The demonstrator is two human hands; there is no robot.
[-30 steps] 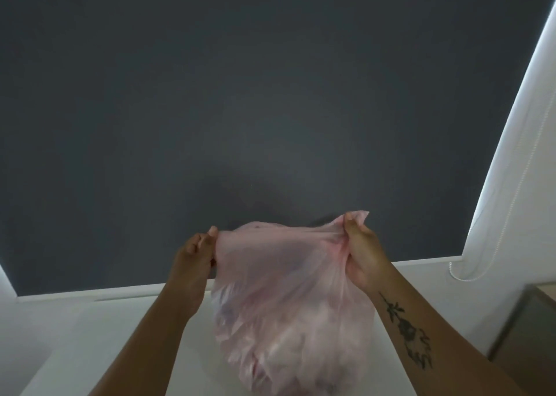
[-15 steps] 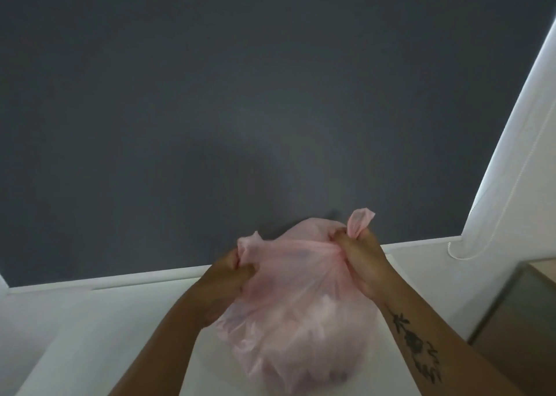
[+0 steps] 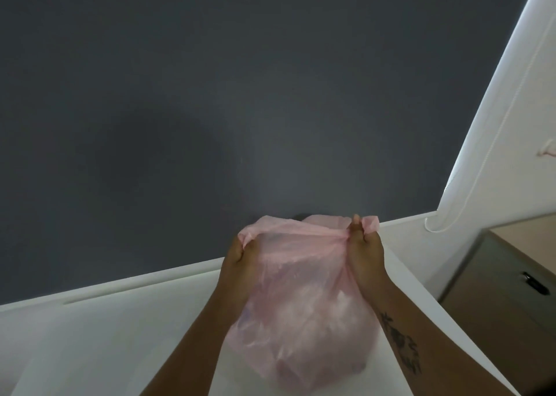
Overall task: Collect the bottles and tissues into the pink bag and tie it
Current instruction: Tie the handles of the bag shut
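Your left hand (image 3: 239,258) and right hand (image 3: 365,246) each pinch a bunched corner of the pink bag (image 3: 301,311), which sits full near the far edge of the worktop (image 3: 105,335); its thin, soft, slippery film probably handles best by those gathered corners.

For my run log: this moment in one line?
pink bag: on table, not knotted | left hand: grips rim | right hand: pinches rim
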